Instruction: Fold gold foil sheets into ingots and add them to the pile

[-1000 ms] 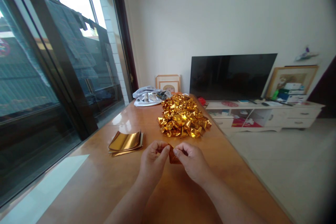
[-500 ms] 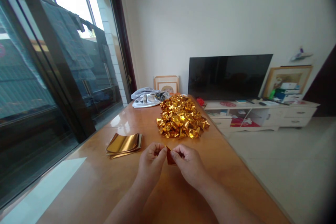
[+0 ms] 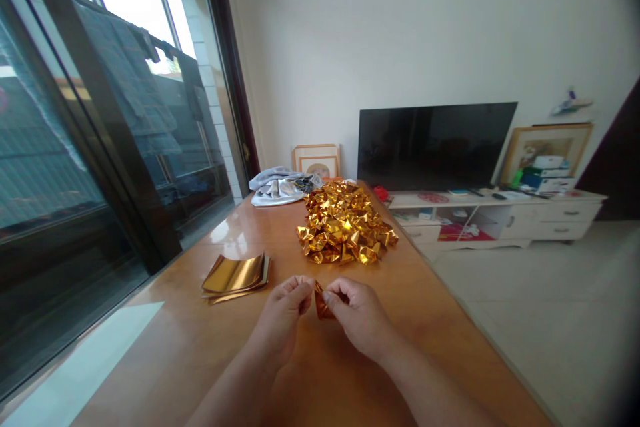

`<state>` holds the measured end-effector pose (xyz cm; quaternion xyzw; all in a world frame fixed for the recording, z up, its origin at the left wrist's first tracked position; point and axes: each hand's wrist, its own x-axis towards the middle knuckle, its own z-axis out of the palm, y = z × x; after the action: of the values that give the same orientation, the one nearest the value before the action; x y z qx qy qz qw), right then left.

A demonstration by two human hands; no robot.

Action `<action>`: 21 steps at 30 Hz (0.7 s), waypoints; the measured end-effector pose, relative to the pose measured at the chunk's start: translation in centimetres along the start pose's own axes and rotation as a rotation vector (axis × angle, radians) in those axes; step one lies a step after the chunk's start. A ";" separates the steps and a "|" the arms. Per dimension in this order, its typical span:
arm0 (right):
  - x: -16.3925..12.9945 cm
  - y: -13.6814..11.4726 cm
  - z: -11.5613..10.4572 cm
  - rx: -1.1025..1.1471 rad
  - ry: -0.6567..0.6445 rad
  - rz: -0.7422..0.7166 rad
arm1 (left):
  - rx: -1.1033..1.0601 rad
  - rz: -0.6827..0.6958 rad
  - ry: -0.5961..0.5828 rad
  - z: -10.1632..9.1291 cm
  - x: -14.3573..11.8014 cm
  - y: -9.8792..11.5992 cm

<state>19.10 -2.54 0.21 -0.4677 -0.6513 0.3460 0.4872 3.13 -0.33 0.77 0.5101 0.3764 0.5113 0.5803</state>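
Observation:
A small piece of gold foil paper (image 3: pixel 323 305) is held upright just above the table between my two hands. My right hand (image 3: pixel 357 307) pinches its right side between thumb and fingers. My left hand (image 3: pixel 290 300) is closed in a pinch at the foil's upper left corner; its fingertips partly hide the contact there. Beyond my hands lies a heap of folded gold foil pieces (image 3: pixel 350 223). To the left rests a stack of flat gold foil sheets (image 3: pixel 234 275), curling up at the edges.
The wooden table (image 3: pixel 200 353) runs away from me towards the wall. A pale sheet (image 3: pixel 95 353) covers its left edge. Grey cloth or a bag (image 3: pixel 280 188) sits at the far end. A television (image 3: pixel 435 147) stands on a white cabinet (image 3: pixel 525 220) beyond the right edge.
My left hand has shifted slightly left and its thumb has bent inward, showing more of the foil. My right hand keeps its pinch. The heap and the stack have not moved.

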 end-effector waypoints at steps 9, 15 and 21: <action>0.1 -0.1 -0.5 0.299 -0.031 0.196 | -0.065 -0.008 0.032 0.0 0.0 0.3; 0.0 -0.6 -0.6 0.429 -0.072 0.263 | -0.036 -0.049 0.026 0.2 -0.4 0.4; -0.1 -0.7 -0.6 0.478 -0.111 0.262 | 0.001 0.004 -0.035 0.1 -0.3 0.2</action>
<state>19.46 -2.89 0.95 -0.3999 -0.5108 0.5751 0.4983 3.15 -0.71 0.99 0.5199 0.3655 0.5034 0.5854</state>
